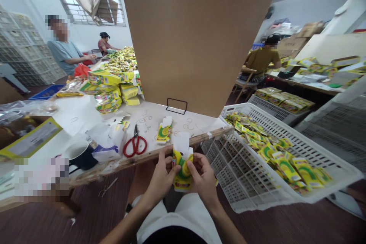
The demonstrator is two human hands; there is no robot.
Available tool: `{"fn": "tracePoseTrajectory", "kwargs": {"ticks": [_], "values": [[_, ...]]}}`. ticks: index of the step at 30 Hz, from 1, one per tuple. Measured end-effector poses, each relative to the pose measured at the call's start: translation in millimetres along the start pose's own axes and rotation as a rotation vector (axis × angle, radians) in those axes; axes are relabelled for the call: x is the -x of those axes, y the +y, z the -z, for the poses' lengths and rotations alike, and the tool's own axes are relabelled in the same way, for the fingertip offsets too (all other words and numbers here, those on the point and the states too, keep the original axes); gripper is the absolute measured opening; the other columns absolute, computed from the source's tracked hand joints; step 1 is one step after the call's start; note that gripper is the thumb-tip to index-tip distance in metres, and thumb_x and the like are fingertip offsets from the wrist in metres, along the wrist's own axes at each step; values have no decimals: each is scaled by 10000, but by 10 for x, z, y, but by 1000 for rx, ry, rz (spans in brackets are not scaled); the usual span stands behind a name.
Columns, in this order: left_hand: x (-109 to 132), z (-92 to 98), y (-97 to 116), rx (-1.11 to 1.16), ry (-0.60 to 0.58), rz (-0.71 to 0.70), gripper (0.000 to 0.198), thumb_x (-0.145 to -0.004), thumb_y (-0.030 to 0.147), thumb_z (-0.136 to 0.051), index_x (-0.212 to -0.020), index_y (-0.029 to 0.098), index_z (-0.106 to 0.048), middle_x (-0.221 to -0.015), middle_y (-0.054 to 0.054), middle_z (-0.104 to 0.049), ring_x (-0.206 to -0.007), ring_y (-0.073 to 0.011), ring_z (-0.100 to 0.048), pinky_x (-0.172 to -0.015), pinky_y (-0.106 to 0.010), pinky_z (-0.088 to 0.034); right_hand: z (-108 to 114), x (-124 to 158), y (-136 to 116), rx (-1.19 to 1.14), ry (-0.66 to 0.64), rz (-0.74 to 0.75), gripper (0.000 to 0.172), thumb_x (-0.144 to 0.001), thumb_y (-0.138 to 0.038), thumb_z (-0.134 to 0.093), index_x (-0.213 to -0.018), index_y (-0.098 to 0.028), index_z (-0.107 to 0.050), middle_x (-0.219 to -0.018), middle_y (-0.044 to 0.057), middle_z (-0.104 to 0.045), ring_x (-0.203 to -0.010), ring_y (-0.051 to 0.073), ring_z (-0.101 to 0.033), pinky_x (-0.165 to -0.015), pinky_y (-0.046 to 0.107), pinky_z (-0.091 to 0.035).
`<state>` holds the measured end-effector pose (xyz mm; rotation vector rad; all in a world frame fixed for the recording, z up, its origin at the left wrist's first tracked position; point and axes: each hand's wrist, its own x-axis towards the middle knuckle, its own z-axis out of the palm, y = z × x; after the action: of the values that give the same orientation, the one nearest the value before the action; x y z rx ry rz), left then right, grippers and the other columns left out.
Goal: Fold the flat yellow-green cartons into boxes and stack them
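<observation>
Carton (183, 170) pinched upright between left hand (163, 174) and right hand (203, 173), above the lap (194, 209); pressed at the front by both thumbs, with remaining fingers curled at the sides and partly hidden, apparently to steady thin walls without crushing. Above the fingertips, white flap (181, 143), open and upright, probably left ungripped to keep the mouth free. Beyond the fingers on the table (197, 121), matching box (164, 131), seemingly within easy reach. Left of the fingers, red-handled scissors (135, 141), with handles toward the near edge, presumably for quick grabbing. Right of the fingers, white crate (228, 177) of yellow-green packs (287, 166), likely set close to shorten the reach. Farther beyond the fingers, cardboard panel (197, 45) upright behind wire stand (176, 112), perhaps propped by it.
</observation>
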<state>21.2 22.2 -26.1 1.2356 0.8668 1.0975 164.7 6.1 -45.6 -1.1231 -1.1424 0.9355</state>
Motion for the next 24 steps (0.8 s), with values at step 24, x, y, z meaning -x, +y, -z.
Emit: {"fn": "tracePoseTrajectory", "kwargs": {"ticks": [24], "values": [[90,139,168,147,-442,179,358,-836,212,-604,-1096,235,-359,-899,-6,-603,-794,-134,-612,-715,-253,-456,283,-77,-55,193,-296,58,257,-908,-396,-496,-876,-199,-659,-756,23,-641,-720,167,-605,-639,253,-483]]}}
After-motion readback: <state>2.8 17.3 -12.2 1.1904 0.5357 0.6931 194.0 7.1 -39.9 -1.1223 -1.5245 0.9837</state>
